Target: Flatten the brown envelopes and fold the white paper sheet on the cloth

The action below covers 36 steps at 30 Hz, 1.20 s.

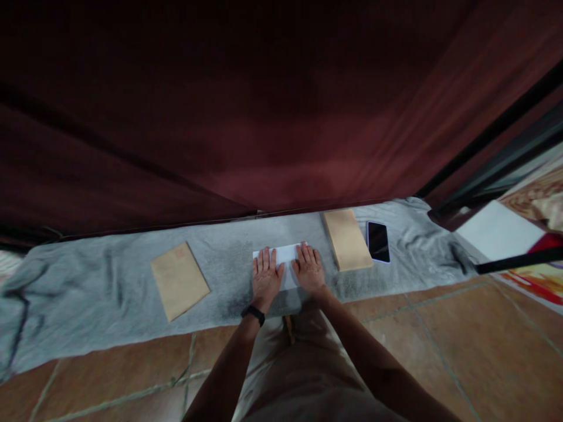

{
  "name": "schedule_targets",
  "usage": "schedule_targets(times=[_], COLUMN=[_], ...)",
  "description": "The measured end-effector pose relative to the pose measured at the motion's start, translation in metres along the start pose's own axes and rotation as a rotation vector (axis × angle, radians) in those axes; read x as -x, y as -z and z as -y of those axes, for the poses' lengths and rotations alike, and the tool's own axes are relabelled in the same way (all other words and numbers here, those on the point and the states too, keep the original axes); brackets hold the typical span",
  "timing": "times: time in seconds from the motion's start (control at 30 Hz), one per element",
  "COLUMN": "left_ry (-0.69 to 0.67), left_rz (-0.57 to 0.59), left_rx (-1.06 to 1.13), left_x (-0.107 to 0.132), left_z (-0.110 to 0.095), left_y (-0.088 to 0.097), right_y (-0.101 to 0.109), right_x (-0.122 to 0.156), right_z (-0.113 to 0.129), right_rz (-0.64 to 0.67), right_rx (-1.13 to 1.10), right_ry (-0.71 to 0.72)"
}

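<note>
A sheet of white paper (287, 254) lies on the grey cloth in front of me, partly covered by both hands. My left hand (266, 279) rests flat on its left side, fingers stretched forward, with a dark band on the wrist. On the paper's right side my right hand (309, 271) lies flat too, fingers slightly spread. Neither hand grips anything. The paper looks folded, but the parts beneath my palms are hidden. To the right is a stack of brown envelopes (348, 240). A single brown envelope (180, 281) lies apart at the left.
The grey cloth (109, 293) covers a long, narrow surface above a tiled floor (422, 346). A phone (379, 241) lies right of the stack. Behind stands a dark red curtain-like backdrop (281, 140). Black bars (519, 259) and a colourful printed panel (541, 281) are at the far right.
</note>
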<state>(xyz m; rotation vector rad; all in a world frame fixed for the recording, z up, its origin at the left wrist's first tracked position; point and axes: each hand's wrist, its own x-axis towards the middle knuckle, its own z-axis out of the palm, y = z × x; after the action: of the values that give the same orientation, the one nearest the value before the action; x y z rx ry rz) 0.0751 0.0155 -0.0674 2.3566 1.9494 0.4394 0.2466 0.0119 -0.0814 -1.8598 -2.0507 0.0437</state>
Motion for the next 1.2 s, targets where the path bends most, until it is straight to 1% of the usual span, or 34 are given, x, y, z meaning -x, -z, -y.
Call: schedule_targets(times=[0.17,0.27,0.4,0.53,0.67,0.8,0.9,1.0,1.1,1.2], left_ry=[0.012,0.005,-0.014,-0.100,-0.183,-0.205,-0.232,-0.299,-0.353,-0.378], left_rz=[-0.038,-0.040,-0.009,0.055,0.103,0.114,0.121,0.159,0.190,0.200], left_rx=[0.015,0.029,0.038,0.070,0.079,0.078,0.072,0.069,0.078,0.093], left_x=[0.002,0.002,0.003,0.003,-0.006,-0.020,-0.025,-0.019,-0.006,0.010], left_z=[0.003,0.004,0.003,0.000,-0.007,-0.013,-0.017,-0.021,-0.025,-0.029], left_y=[0.000,-0.001,0.000,-0.001,-0.006,-0.010,-0.010,-0.008,-0.004,0.000], right_y=[0.005,0.009,0.011,0.010,0.010,0.011,0.011,0.011,0.010,0.009], right_x=[0.007,0.011,0.015,0.015,0.015,0.014,0.013,0.014,0.015,0.015], right_z=[-0.008,-0.014,-0.018,-0.018,-0.018,-0.019,-0.019,-0.019,-0.019,-0.020], right_rz=[0.010,0.022,0.021,0.010,0.016,0.024,0.027,0.025,0.018,0.026], right_rx=[0.003,0.016,0.024,0.017,0.019,0.014,0.009,0.003,-0.007,-0.008], right_ry=[-0.017,-0.035,-0.044,-0.045,-0.048,-0.047,-0.049,-0.052,-0.052,-0.047])
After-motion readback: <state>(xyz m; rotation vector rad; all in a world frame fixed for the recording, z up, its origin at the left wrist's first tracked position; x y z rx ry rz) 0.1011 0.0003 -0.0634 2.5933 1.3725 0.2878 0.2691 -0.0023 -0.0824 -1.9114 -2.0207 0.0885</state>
